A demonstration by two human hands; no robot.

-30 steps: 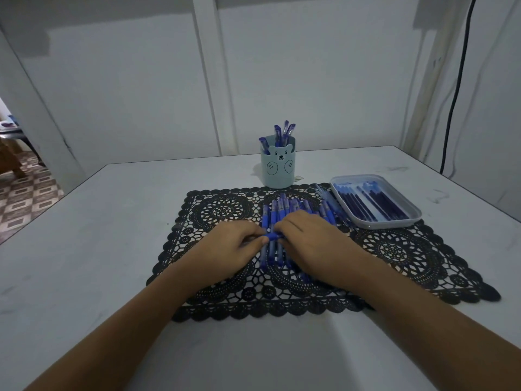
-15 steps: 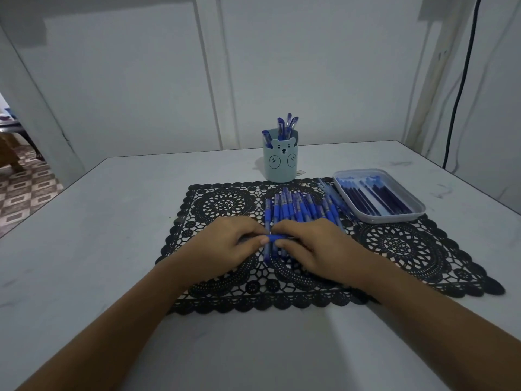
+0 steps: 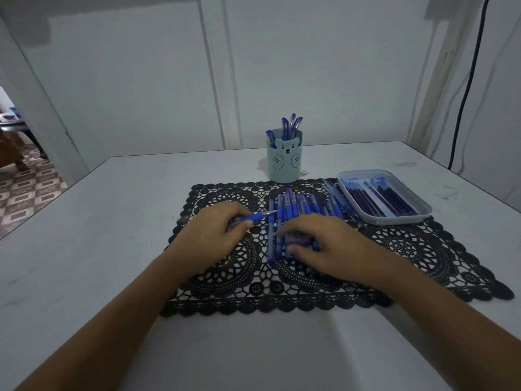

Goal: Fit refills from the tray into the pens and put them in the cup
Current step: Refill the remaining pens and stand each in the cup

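My left hand [image 3: 217, 235] pinches the slim blue plastic pen [image 3: 255, 218] by its grip above the black lace mat [image 3: 423, 244]; likely light, stiff, slippery; right hand [image 3: 332, 249] rests over the pen row [image 3: 298, 207], grasp unclear.

No text readable anywhere, pens [image 3: 298, 207] on the mat [image 3: 423, 249] at the middle of the table [image 3: 112, 249] carry pale printed bands too small and blurred to read, cup [image 3: 284, 162] toward the far edge bears only a drawn bear face

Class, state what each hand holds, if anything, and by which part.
Left hand holds a pen by its barrel, thumb at the blue section near the tip. Right hand lies on the row of pens; hold unclear.
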